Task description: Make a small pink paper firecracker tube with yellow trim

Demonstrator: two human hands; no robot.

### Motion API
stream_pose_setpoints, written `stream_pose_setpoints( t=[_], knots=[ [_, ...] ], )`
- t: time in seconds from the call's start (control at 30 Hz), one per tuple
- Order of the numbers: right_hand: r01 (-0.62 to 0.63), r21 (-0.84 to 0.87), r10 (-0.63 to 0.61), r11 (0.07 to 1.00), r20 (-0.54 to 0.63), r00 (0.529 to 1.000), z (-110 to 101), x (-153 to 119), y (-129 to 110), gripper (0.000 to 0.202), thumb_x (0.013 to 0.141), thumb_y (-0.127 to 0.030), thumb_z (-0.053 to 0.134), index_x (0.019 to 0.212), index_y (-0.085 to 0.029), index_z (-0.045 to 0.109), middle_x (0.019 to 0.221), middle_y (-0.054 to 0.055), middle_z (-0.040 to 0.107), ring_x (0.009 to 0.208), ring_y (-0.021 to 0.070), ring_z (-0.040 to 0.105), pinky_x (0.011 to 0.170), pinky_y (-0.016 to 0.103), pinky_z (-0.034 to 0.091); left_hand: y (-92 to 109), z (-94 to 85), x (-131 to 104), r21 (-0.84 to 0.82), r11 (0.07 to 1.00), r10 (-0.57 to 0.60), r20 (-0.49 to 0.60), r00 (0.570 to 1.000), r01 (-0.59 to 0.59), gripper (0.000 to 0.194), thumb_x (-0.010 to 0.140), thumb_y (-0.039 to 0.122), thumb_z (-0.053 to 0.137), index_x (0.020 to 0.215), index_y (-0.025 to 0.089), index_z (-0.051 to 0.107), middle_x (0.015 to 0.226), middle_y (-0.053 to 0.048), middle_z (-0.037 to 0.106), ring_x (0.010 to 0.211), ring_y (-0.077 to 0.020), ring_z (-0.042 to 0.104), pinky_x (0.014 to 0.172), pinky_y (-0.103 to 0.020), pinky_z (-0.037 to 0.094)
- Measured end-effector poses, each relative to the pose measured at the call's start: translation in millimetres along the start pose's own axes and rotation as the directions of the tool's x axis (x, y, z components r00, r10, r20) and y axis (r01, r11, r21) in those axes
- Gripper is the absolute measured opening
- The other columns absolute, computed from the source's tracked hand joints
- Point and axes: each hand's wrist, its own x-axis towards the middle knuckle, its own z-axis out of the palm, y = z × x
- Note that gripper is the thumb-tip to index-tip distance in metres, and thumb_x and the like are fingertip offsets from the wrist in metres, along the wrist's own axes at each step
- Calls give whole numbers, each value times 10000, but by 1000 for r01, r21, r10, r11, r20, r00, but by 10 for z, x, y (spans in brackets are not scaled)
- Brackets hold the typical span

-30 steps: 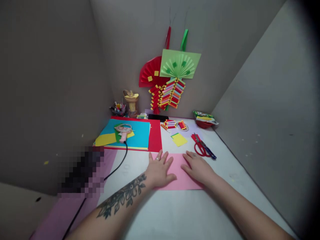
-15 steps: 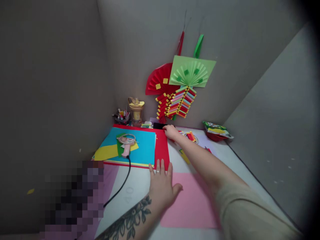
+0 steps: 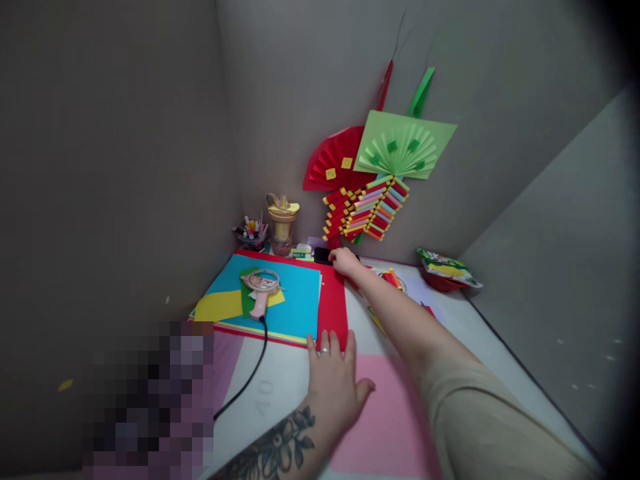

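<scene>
My left hand (image 3: 335, 383) lies flat with fingers spread. It rests across the left edge of a pink paper sheet (image 3: 383, 413), its fingertips by the red sheet (image 3: 331, 310). My right hand (image 3: 344, 262) is stretched out to the back of the table, fingers curled at a black flat object (image 3: 323, 256) that looks like a phone. The hand covers part of that object. On the blue paper (image 3: 300, 293), left of my hands, lies a pink handheld magnifier-shaped device (image 3: 260, 293) with a black cable, over green and yellow paper pieces.
Pens in a holder (image 3: 251, 232) and a tan cup (image 3: 283, 223) stand at the back left. A red paper fan (image 3: 333, 157), a green fan (image 3: 400, 150) and paper firecracker strings (image 3: 377, 207) hang on the wall. A green packet (image 3: 443, 263) sits at the back right.
The view has shifted, so everything appears a little further right. My right hand stays at the black object and my left hand stays flat on the pink sheet.
</scene>
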Motion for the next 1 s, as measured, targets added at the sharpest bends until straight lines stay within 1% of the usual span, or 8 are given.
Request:
stream_pose_setpoints(
  t=[0.07, 0.17, 0.37, 0.53, 0.63, 0.8, 0.87, 1.0],
  knots=[
    [-10, 3, 10, 1000, -4, 1000, -24, 50, 64, 389, 762, -180, 548, 1147, -131, 553, 1176, 133, 574, 1074, 228, 519, 867, 281, 400, -25, 12, -2, -31, 999, 22, -2, 1000, -22, 799, 814, 666, 235, 1449, 187, 159, 1434, -208, 310, 1345, -380, 194, 1047, -641, 69],
    [-6, 15, 5, 1000, 60, 998, -45, 131, 161, 545, 707, -266, 637, 1203, -87, 499, 1180, 171, 568, 1043, 256, 553, 846, 299, 433, -64, 21, 4, -72, 995, 65, 12, 998, -64, 797, 827, 654, 223, 1451, 165, 138, 1473, -191, 228, 1373, -355, 94, 1074, -587, 104],
    [25, 40, -32, 999, 199, 980, -83, 283, 303, 791, 534, -339, 772, 1233, -105, 484, 1225, 174, 548, 1072, 304, 552, 860, 334, 458, -105, -18, 30, -135, 985, 112, 23, 993, -108, 833, 812, 684, 225, 1447, 150, 148, 1490, -197, 152, 1378, -341, 7, 1094, -541, 73],
    [61, 89, -81, 994, 237, 968, -108, 303, 375, 845, 481, -338, 797, 1244, -147, 488, 1252, 144, 545, 1076, 292, 555, 880, 327, 458, -109, -22, 39, -156, 982, 112, 26, 993, -106, 832, 815, 679, 231, 1444, 140, 161, 1490, -203, 138, 1377, -335, -17, 1096, -535, 54],
    [97, 128, -124, 987, 231, 965, -109, 270, 421, 795, 507, -353, 788, 1225, -163, 506, 1225, 119, 572, 1047, 267, 574, 874, 304, 459, -108, -2, 36, -163, 981, 106, 9, 994, -104, 812, 827, 659, 230, 1445, 138, 154, 1488, -206, 140, 1380, -331, -2, 1094, -535, 64],
    [141, 155, -167, 978, 174, 970, -90, 224, 454, 747, 524, -377, 775, 1176, -110, 525, 1131, 137, 614, 969, 272, 599, 826, 317, 473, -110, 20, 34, -164, 982, 99, 2, 995, -97, 806, 827, 647, 257, 1444, 136, 163, 1490, -200, 142, 1380, -334, 7, 1092, -540, 70],
    [163, 161, -184, 973, 120, 976, -86, 208, 441, 793, 523, -373, 775, 1213, -107, 489, 1174, 139, 584, 1021, 280, 572, 865, 326, 453, -111, 23, 37, -164, 982, 98, 6, 995, -96, 807, 826, 644, 263, 1444, 136, 159, 1493, -193, 140, 1380, -334, 3, 1092, -544, 70],
    [212, 177, -215, 961, -5, 977, -97, 178, 395, 915, 508, -334, 784, 1307, -137, 384, 1323, 130, 458, 1181, 289, 454, 976, 335, 372, -111, 25, 45, -153, 983, 105, 18, 994, -101, 812, 828, 644, 255, 1443, 123, 161, 1492, -195, 137, 1381, -332, -7, 1097, -535, 58]
  ],
)
